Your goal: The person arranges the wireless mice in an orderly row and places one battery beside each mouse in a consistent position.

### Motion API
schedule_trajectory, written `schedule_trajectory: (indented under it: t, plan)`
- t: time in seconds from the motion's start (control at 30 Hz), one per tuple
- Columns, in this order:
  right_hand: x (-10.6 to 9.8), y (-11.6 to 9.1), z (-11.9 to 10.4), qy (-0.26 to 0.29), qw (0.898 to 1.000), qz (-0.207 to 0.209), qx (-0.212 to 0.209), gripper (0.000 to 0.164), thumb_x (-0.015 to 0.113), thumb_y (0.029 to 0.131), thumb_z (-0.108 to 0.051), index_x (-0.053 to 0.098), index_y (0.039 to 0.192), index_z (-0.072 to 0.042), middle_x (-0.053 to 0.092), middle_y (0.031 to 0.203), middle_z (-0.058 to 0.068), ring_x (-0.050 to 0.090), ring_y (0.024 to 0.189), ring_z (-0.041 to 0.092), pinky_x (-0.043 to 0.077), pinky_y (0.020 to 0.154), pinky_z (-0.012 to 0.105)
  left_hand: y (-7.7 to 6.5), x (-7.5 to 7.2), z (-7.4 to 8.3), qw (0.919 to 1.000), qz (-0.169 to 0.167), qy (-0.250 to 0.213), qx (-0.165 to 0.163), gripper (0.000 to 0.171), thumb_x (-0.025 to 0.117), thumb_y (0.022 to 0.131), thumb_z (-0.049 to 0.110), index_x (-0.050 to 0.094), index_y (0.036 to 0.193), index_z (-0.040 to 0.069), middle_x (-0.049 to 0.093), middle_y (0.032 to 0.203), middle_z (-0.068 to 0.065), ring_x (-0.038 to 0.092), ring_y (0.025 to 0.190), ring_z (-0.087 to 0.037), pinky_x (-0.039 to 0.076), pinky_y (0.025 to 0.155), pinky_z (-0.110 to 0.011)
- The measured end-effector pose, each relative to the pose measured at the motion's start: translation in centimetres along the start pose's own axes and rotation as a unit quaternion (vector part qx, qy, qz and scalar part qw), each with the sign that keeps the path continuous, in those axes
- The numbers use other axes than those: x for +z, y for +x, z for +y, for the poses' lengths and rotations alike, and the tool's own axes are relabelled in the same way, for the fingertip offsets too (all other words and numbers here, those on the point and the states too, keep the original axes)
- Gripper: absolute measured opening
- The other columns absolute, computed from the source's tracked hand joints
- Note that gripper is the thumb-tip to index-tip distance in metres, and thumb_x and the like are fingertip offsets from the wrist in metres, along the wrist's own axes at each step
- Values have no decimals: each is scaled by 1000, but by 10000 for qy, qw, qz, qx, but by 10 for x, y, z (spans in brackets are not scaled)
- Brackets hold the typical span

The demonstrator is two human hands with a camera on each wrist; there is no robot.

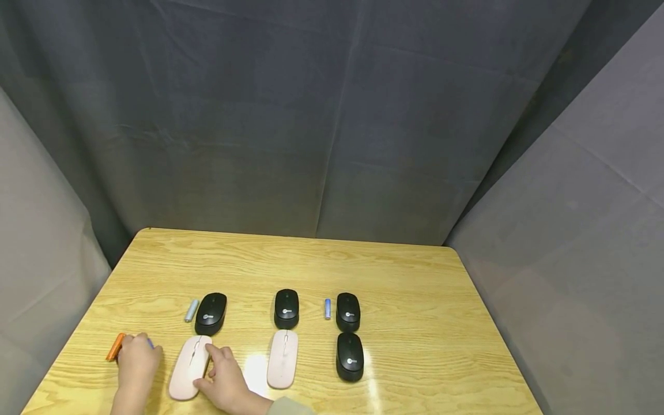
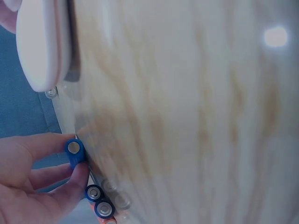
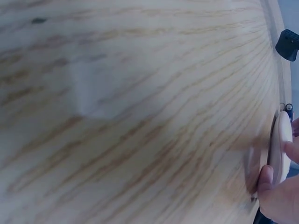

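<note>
My left hand (image 1: pixel 137 360) is at the table's left, pinching a blue battery (image 2: pixel 74 154) between thumb and fingertips. Just beside it lie more batteries (image 2: pixel 94 192), some blue-ended, with an orange one (image 1: pixel 115 347) showing past the hand in the head view. My right hand (image 1: pixel 225 380) holds a pink computer mouse (image 1: pixel 189 369) along its right side, thumb near the lower end and index finger near the upper end. In the right wrist view the thumb is on the edge of this mouse (image 3: pixel 279 144).
Behind the held mouse are a black mouse (image 1: pixel 211 314) and a pale battery (image 1: pixel 191 310). Further right lie another pink mouse (image 1: pixel 282 360), black mice (image 1: pixel 287 308) and a blue battery (image 1: pixel 328 309). Grey curtains (image 1: pixel 311 115) surround the wooden table (image 1: pixel 425 323).
</note>
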State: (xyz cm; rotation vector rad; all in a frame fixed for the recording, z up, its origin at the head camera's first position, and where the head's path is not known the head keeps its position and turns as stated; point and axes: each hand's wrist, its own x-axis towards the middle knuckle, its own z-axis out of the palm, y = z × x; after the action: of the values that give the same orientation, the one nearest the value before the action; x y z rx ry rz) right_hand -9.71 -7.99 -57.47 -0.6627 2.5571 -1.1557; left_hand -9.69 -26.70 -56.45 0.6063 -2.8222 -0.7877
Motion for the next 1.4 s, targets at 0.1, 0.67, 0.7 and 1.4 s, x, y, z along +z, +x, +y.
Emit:
schedule_trajectory:
  t: [0.1, 0.67, 0.7, 1.4]
  plan:
    - [0, 0, 0, -58, 10000, -8, 21, 64, 73, 77, -20, 43, 133, -8, 43, 92, -5, 38, 65, -6, 37, 53, 10, 0, 0, 0, 10000, -20, 11, 43, 28, 60, 73, 1, 52, 86, -23, 46, 80, -36, 51, 76, -52, 42, 67, -58]
    - [-1, -1, 3, -215, 9997, -1, -123, 62, 72, 78, -22, 44, 132, -7, 43, 90, -7, 38, 65, -7, 36, 52, 8, -4, -1, 16, 9961, 351, -505, 630, 35, 59, 74, -4, 54, 107, -16, 50, 99, -37, 54, 87, -50, 48, 72, -54]
    - [-1, -2, 3, -204, 9997, 0, -133, 62, 72, 78, -21, 44, 132, -7, 43, 90, -7, 38, 65, -7, 36, 52, 8, -4, -1, 17, 9953, 398, -547, 689, 34, 59, 74, -4, 55, 106, -16, 51, 99, -37, 55, 85, -49, 50, 70, -52]
    - [-2, -2, 3, -265, 9995, -25, -151, 63, 72, 78, -22, 44, 132, -7, 43, 90, -6, 39, 64, -8, 36, 52, 8, -1, -7, 25, 9846, -1487, -672, 634, 36, 64, 73, -5, 56, 107, -15, 58, 88, -17, 60, 78, -28, 52, 68, -41]
